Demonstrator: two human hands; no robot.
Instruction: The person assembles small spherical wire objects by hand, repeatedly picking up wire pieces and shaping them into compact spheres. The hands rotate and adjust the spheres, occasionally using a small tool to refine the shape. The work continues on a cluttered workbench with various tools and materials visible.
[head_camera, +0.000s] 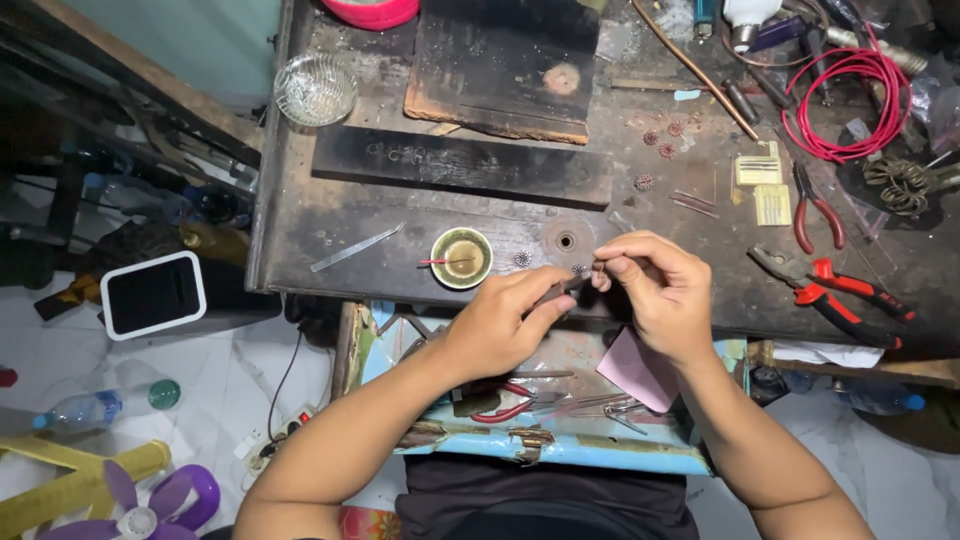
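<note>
Left hand (505, 318) and right hand (655, 285) pinch one tiny piece (585, 275) — two pliers (835, 290) nearby.

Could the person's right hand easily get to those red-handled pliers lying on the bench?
Probably yes. The right hand is pinching a tiny piece with the left hand, but the red-handled pliers lie just to its right on the dark workbench, with nothing between them. It would have to let go first.
</note>
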